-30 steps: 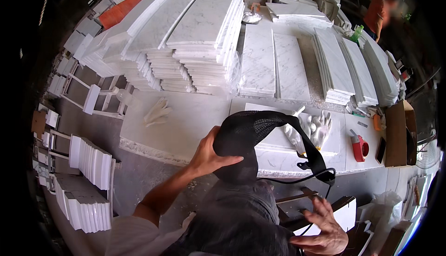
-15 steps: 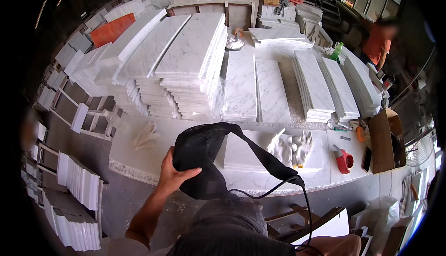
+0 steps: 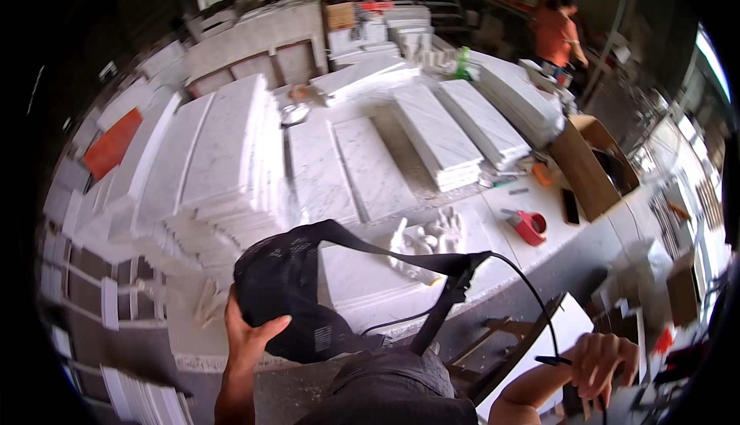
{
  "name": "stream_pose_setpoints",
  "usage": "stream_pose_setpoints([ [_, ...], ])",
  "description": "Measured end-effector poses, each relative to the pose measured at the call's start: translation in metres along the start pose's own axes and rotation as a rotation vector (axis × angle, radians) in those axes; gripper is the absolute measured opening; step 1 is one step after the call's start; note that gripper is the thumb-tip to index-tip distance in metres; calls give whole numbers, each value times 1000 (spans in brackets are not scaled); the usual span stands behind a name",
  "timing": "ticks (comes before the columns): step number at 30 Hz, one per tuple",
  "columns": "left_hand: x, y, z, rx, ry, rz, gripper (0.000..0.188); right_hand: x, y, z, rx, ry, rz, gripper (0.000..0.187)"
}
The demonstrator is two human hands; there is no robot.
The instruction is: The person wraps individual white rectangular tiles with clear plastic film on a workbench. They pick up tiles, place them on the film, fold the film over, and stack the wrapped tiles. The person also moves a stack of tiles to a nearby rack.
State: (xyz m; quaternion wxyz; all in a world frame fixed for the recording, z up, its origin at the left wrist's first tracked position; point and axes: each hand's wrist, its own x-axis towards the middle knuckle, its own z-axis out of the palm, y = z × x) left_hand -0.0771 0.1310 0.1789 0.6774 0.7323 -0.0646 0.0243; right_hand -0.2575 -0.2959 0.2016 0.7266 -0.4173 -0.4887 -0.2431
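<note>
My left hand [image 3: 250,336] grips a black mesh fabric item [image 3: 281,294] with a broad strap, thumb across its near side. Whether it is a bag or headwear I cannot tell. Its strap [image 3: 370,247] arches to the right, where a thin black cable [image 3: 532,290] runs on from the strap's end. At the lower right my right hand [image 3: 603,365] is closed on this cable, a short dark end poking out past the fingers. White work gloves [image 3: 432,244] lie on a marble slab [image 3: 358,274] just beyond the strap.
Tall stacks of marble slabs [image 3: 223,147] stand at the left, lower ones [image 3: 435,139] further right. A red tape dispenser [image 3: 529,227], a phone [image 3: 570,206] and a cardboard box [image 3: 566,151] sit on the table's right. A person in orange [image 3: 553,33] stands at the far right.
My right hand has come into view at the lower right, holding the cable. My left hand and the black mesh item have shifted left and down in the view, which has turned right.
</note>
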Motion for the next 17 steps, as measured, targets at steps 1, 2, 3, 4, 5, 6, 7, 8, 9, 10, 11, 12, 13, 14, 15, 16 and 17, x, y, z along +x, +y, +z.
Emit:
stream_pose_setpoints([
  [1, 3, -3, -1, 11, -12, -5, 73, 6, 8, -22, 176, -300, 181, 45],
  [2, 10, -8, 1, -7, -42, -15, 78, 3, 3, -12, 152, -299, 221, 45],
  [3, 11, -9, 2, 22, -47, -13, 81, -7, 14, -24, 263, -278, 188, 57],
  [4, 13, -9, 6, 51, -52, -8, 85, -30, 29, -30, 250, -106, 29, 67],
  [5, 17, -11, 9, 39, -86, -6, 86, -44, 34, -24, 152, 163, 77, 76],
  [6, 25, -11, 20, 15, -136, 1, 88, -50, 27, -17, -17, 393, 192, 77],
  [7, 23, -6, 40, -69, -87, -33, 90, -58, 19, -12, -180, 546, 380, 73],
  [8, 20, 12, 48, -64, -140, -13, 88, -57, 13, -7, -248, 610, 500, 66],
  [9, 23, 19, 68, -65, -238, 22, 83, -62, 9, 2, -286, 636, 489, 62],
  [10, 24, 25, 87, -71, -334, 54, 78, -68, -2, 12, -370, 686, 492, 61],
  [11, 21, 30, 99, -61, -405, 90, 73, -69, -13, 22, -484, 785, 491, 61],
  [12, 19, 34, 111, -49, -464, 128, 69, -66, -27, 33, -590, 885, 492, 61],
  [13, 17, 38, 124, -46, -535, 167, 64, -69, -43, 41, -674, 971, 387, 70],
  [14, 14, 43, 140, -56, -598, 183, 65, -69, -62, 52, -763, 1050, 278, 79],
  [15, 11, 45, 154, -66, -656, 191, 67, -59, -79, 65, -903, 1029, 136, 91],
  [16, 7, 48, 167, -83, -719, 188, 68, -42, -98, 83, -1050, 1001, 1, 103],
  [17, 3, 52, 185, -100, -794, 184, 69, -29, -119, 106, -1224, 925, -102, 120],
])
